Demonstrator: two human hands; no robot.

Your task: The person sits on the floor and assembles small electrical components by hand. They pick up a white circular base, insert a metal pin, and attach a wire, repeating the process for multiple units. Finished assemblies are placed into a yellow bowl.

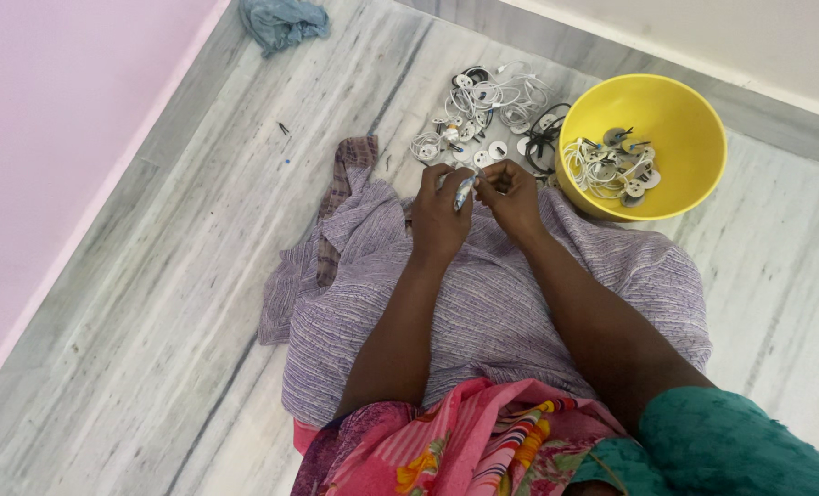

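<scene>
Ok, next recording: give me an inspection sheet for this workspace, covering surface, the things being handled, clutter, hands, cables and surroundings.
Surface: grey streaked stone floor; a lilac striped cloth is spread over the person's lap.
Things handled: a small silvery piece held between both hands, too small to identify.
Clutter: a loose pile of white discs and cords on the floor; a crumpled blue-grey rag by the wall.
Hands: left hand and right hand are both closed on the piece, above the cloth.
Cables: white cords lie in the floor pile and in the yellow bowl, a few black ones among them.
Surroundings: pink wall on the left, pale wall beyond the bowl.
</scene>
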